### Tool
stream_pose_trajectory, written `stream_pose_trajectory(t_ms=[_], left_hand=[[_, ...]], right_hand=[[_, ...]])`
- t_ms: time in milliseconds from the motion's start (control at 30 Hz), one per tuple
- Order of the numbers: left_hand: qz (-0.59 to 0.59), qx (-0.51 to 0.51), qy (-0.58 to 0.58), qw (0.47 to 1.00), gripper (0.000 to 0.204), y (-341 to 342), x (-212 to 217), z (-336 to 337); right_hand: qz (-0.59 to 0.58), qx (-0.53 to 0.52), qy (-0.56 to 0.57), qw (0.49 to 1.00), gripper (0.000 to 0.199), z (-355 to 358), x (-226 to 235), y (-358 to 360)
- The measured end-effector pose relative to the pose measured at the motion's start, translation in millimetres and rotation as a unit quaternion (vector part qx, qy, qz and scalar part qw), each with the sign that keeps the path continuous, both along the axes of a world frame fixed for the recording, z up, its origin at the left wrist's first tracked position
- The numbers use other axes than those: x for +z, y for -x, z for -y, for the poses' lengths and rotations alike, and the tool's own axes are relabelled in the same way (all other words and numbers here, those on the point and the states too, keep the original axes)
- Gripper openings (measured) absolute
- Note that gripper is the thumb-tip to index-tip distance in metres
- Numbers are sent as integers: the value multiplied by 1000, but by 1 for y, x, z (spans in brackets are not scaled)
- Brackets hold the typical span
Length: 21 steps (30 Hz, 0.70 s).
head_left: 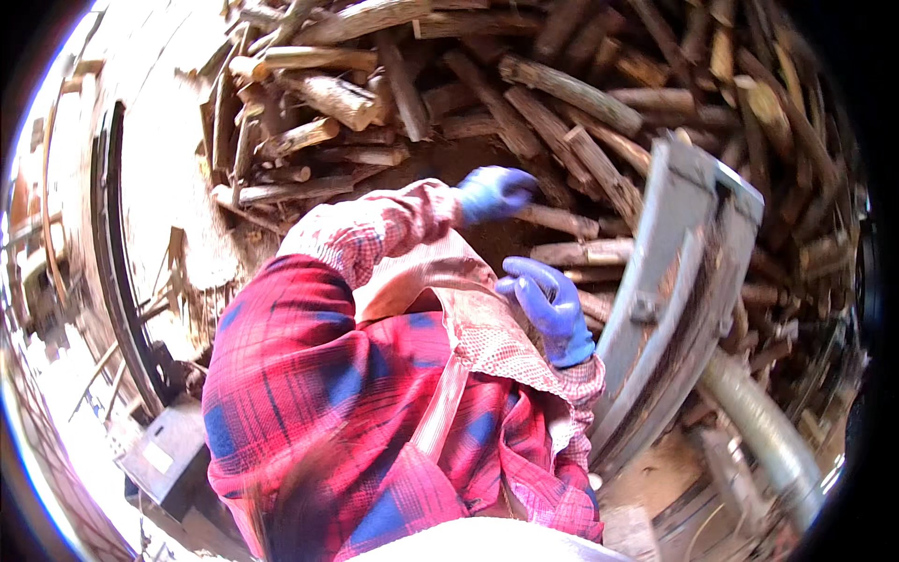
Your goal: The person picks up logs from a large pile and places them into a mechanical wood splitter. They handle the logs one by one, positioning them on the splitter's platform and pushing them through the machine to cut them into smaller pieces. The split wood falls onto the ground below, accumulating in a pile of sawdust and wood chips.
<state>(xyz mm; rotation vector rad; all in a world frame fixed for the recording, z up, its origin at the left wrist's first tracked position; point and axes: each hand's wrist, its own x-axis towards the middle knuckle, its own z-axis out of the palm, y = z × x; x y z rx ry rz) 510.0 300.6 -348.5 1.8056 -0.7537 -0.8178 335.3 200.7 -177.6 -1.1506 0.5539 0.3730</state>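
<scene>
My left hand (496, 194), in a blue glove, reaches out over the pile of split and round logs. Its fingers point down and are smeared and shaded, so whether they grip anything is hidden. A short log (559, 221) lies just beside its fingertips. Closer to my body, my right hand (551, 304), in a blue-purple glove, is held up with curved fingers apart and nothing in them. Below and behind it runs the grey metal frame of a machine (660, 272). Another pale log (582, 252) lies between my right hand and the pile.
Stacked firewood (599, 94) fills the far side and the right. A thick silvery hose or pipe (763, 426) slants past the machine at the lower right. To the left are a dark upright post (117, 244) and a grey box (169, 448).
</scene>
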Motion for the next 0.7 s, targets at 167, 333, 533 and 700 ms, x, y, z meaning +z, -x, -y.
stream_pose_trajectory(t_ms=[167, 333, 533, 700], left_hand=[[-42, 179, -298, 937, 42, -111, -54, -122], [-399, 331, -220, 827, 26, -114, -152, -136], [-59, 404, -404, 819, 66, -252, -291, -66], [20, 347, -375, 859, 48, -277, -387, -77]], right_hand=[[28, -37, 0, 999, 39, -2, 1, -92], [-57, -78, 90, 991, 44, -49, -65, -71], [-155, -102, 73, 980, 43, -52, -163, -70], [-249, -115, 122, 954, 37, -37, -208, -29]])
